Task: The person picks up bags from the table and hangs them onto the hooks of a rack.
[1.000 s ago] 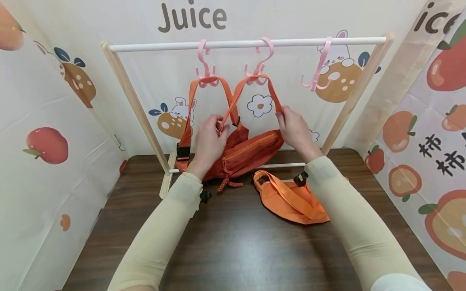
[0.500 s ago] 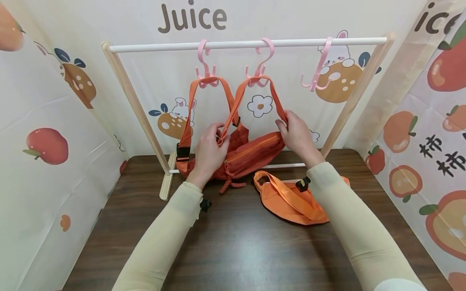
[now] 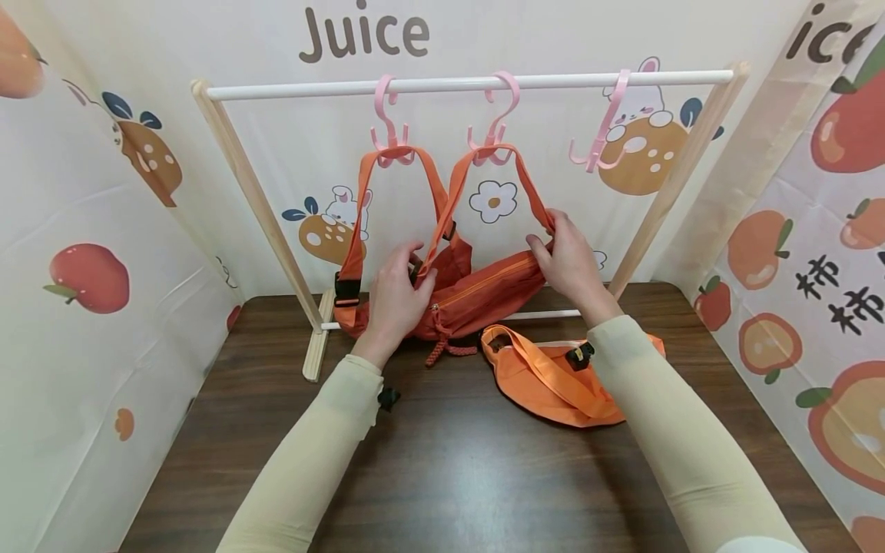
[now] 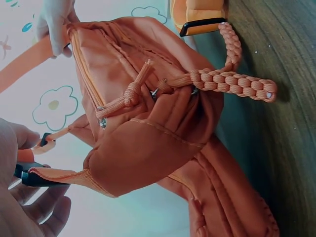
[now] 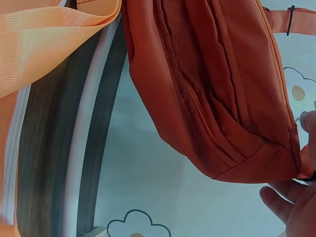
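Observation:
A rust-orange waist bag [image 3: 484, 292] hangs by its strap from the middle pink hook [image 3: 513, 94], its body slanting up to the right. My left hand [image 3: 397, 297] loosely holds the strap at a black buckle [image 4: 47, 180], thumb above and fingers spread below. At the bag's right end, my right hand [image 3: 571, 257] has its fingers behind the strap, the thumb standing off. A braided zipper pull [image 4: 232, 81] dangles from the front. Behind it, a second rust-orange bag [image 3: 452, 265] hangs from the left pink hook [image 3: 382, 105]; my left hand and the first bag partly cover it.
A bright orange bag [image 3: 525, 384] lies on the dark wooden table [image 3: 442, 476], partly under the right sleeve. The rack's white rail [image 3: 276, 91] also carries a pink hook [image 3: 608, 123] at the right. A small black piece [image 3: 389, 398] shows beside the left sleeve.
My right hand has shifted right and slightly down, drawing the strap and bag end outward. My left hand has lowered a little and its fingers have loosened. The zipper pull has swung right.

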Available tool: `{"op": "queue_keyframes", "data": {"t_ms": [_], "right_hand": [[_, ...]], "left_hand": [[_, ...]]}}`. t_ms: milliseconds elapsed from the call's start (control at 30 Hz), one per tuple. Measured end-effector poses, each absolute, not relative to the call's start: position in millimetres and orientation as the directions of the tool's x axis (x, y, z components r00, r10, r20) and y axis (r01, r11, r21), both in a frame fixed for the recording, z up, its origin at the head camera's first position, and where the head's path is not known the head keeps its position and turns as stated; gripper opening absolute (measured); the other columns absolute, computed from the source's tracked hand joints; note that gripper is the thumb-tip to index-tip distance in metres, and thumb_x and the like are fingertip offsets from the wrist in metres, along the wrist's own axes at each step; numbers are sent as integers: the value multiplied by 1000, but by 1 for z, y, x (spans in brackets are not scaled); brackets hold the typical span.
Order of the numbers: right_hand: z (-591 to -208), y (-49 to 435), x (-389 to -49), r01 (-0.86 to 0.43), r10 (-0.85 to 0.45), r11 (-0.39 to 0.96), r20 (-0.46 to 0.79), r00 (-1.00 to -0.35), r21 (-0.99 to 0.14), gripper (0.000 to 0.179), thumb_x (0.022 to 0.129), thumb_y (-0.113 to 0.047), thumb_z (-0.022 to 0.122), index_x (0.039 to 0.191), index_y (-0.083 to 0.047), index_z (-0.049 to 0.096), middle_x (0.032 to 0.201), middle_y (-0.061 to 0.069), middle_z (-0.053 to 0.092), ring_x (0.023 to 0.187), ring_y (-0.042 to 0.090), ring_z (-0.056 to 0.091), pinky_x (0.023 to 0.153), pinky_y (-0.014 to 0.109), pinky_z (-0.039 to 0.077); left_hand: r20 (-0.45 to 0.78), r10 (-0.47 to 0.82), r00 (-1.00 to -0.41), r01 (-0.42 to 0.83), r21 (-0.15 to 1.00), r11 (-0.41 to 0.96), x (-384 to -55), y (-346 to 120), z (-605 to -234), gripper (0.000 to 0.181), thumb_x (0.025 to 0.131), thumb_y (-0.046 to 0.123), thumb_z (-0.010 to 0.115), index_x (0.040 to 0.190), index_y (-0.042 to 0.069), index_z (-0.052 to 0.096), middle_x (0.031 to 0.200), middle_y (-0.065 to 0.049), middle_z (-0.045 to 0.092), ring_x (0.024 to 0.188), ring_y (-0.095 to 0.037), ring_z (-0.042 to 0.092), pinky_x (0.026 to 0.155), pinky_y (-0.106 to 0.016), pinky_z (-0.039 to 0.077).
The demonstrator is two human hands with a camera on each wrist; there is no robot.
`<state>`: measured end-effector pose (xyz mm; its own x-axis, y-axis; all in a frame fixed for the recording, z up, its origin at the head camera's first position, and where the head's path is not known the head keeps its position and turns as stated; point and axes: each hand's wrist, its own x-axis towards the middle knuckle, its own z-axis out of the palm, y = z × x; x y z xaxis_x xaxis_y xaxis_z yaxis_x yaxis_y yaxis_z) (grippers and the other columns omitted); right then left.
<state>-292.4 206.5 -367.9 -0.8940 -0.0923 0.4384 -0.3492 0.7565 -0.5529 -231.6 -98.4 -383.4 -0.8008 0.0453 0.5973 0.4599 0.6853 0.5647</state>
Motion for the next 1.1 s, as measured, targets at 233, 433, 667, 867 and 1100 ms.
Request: {"op": "queue_keyframes", "data": {"t_ms": [233, 433, 667, 867, 1100], "right_hand": [[-370, 210, -291, -355, -81, 754, 458, -885, -553, 59, 106, -29, 66, 156, -6, 44, 123, 23, 59, 90, 33, 55, 82, 51, 51], [-372, 213, -289, -338, -72, 763, 447, -892, -552, 63, 106, -30, 66, 158, -6, 41, 125, 22, 58, 93, 34, 56, 86, 52, 53], [-371, 215, -282, -316, -50, 761, 434, -900, -567, 69, 106, -32, 66, 161, -4, 36, 145, 23, 54, 110, 37, 57, 103, 58, 51], [-371, 217, -277, -301, -39, 750, 415, -909, -589, 72, 105, -36, 65, 163, -6, 33, 155, 20, 49, 128, 38, 57, 108, 58, 48], [-372, 220, -270, -332, -53, 741, 442, -896, -584, 75, 104, -34, 67, 163, -4, 32, 157, 20, 46, 136, 39, 52, 114, 60, 41]], "left_hand": [[569, 38, -822, 436, 584, 684, -228, -99, -389, 47, 97, 20, 78, 139, 6, 62, 111, -10, 69, 96, -26, 67, 81, -47, 58], [550, 28, -835, 414, 592, 691, -225, -101, -394, 49, 97, 22, 79, 141, 9, 61, 114, -10, 68, 96, -26, 66, 79, -47, 58], [525, 18, -851, 388, 606, 695, -222, -104, -400, 54, 95, 23, 81, 143, 8, 60, 119, -11, 68, 99, -26, 66, 79, -47, 58], [521, 2, -854, 379, 618, 688, -219, -106, -405, 58, 94, 25, 82, 144, 7, 59, 123, -9, 66, 102, -26, 65, 80, -47, 57], [520, -13, -854, 374, 631, 680, -215, -109, -408, 59, 93, 29, 82, 143, 8, 58, 126, -12, 66, 110, -31, 66, 87, -50, 56]]}}
